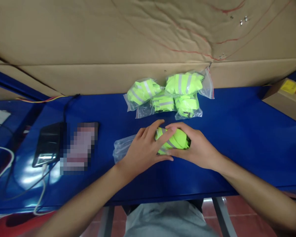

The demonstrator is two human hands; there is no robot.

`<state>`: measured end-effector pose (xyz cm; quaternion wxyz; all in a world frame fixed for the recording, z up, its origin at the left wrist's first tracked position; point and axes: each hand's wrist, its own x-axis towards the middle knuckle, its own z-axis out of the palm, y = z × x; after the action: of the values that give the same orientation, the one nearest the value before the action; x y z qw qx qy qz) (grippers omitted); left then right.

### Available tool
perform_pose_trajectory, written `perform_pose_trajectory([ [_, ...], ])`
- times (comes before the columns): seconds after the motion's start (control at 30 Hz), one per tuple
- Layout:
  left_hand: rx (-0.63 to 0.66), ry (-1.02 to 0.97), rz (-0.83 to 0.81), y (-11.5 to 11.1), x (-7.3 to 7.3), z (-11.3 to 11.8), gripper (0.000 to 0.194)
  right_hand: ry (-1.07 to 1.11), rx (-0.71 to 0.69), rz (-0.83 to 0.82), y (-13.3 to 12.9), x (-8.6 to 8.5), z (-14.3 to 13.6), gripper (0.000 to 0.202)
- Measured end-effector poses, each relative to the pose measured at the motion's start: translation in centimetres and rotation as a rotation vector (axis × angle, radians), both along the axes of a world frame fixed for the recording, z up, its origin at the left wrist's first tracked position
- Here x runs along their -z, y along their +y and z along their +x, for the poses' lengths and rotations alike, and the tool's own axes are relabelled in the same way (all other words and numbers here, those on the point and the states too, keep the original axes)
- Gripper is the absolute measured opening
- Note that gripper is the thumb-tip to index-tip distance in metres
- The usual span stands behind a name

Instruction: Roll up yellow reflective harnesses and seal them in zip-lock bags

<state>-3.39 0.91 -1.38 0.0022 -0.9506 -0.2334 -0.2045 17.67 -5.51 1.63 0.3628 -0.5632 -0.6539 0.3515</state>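
Observation:
A rolled neon-yellow bundle with grey reflective strips [176, 140] lies between my two hands over the blue table. My left hand [146, 144] wraps its left side, and my right hand [194, 144] grips its right end. Clear plastic [122, 148], which looks like a bag, sticks out to the left from under my left hand; whether it encloses the bundle is hidden. Just beyond my hands, several similar yellow bundles in clear zip bags [185, 84] are piled against the brown backing.
On the blue table [236, 131], a black device [49, 143] with cables and a blurred, phone-like object [81, 146] lie at left. A cardboard box [286, 100] stands at the right edge. Brown paper-covered board [101, 77] rises along the back.

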Motion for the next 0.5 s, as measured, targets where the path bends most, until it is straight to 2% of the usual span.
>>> perform_pose_trajectory([
  [0.07,0.035,-0.068,-0.156,0.0,-0.5,-0.6,0.135,0.019,-0.034,0.050,-0.1,0.0,0.3,0.049],
  [0.13,0.063,-0.145,-0.407,0.4,-1.3,-1.4,0.136,0.016,-0.048,0.118,-0.2,-0.1,0.5,0.043],
  [0.23,-0.071,-0.108,-0.696,1.2,-2.9,-2.2,0.130,-0.040,-0.100,0.131,-0.4,-0.4,0.7,0.047],
  [0.3,-0.170,0.049,-0.799,1.4,-3.8,-2.3,0.114,-0.084,-0.132,0.051,-0.6,-0.7,0.8,0.052],
  [0.37,-0.179,0.177,-0.920,1.3,-4.6,-2.1,0.091,-0.089,-0.178,-0.042,-0.6,-1.1,1.0,0.049],
  [0.43,-0.150,0.177,-1.043,0.9,-5.0,-1.8,0.076,-0.033,-0.248,-0.133,-0.6,-1.3,1.1,0.042],
  [0.5,-0.127,0.141,-1.117,0.5,-5.3,-1.5,0.068,0.060,-0.294,-0.216,-0.4,-1.2,1.2,0.041],
])
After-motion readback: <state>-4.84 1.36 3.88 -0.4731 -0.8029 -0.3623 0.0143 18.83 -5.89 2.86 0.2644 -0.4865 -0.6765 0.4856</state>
